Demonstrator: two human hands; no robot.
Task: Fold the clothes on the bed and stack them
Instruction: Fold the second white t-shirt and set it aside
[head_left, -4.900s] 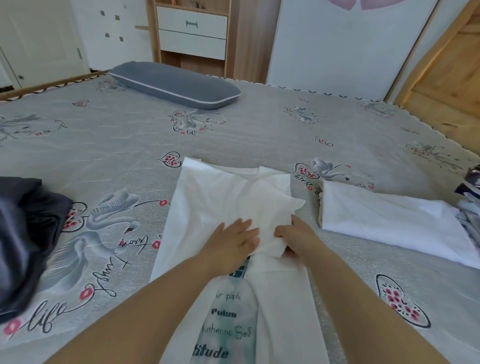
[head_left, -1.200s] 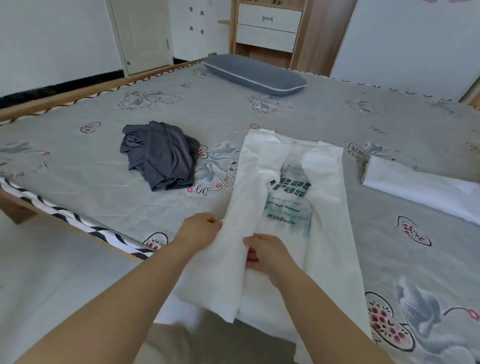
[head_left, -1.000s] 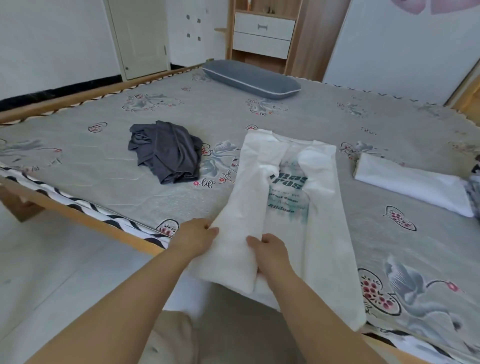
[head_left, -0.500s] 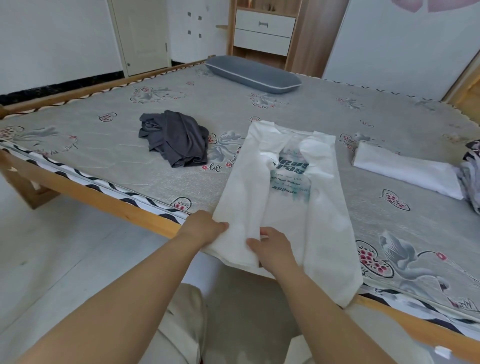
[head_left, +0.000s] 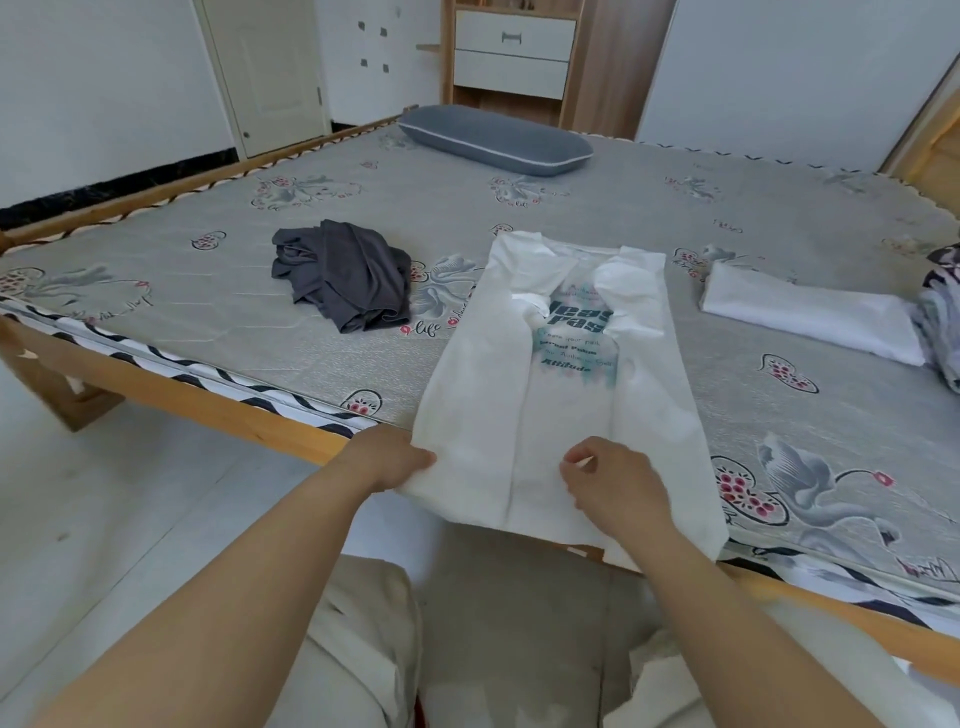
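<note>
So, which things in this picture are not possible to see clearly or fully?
- White shirt: head view; its near hem hangs past the bed edge, partly under the right hand.
- Left hand: its fingertips are hidden behind the shirt edge, so the grip is unclear.
- Patterned clothes: cut off by the right border.
- Shirt print: small lines are too blurred to read.

The white T-shirt (head_left: 561, 395) is thin matt cloth with a faded teal print. The bed (head_left: 218, 410) has a smooth wooden frame under a quilted grey mattress (head_left: 597, 208). The dark grey garment (head_left: 345, 278) looks soft and matt.
</note>
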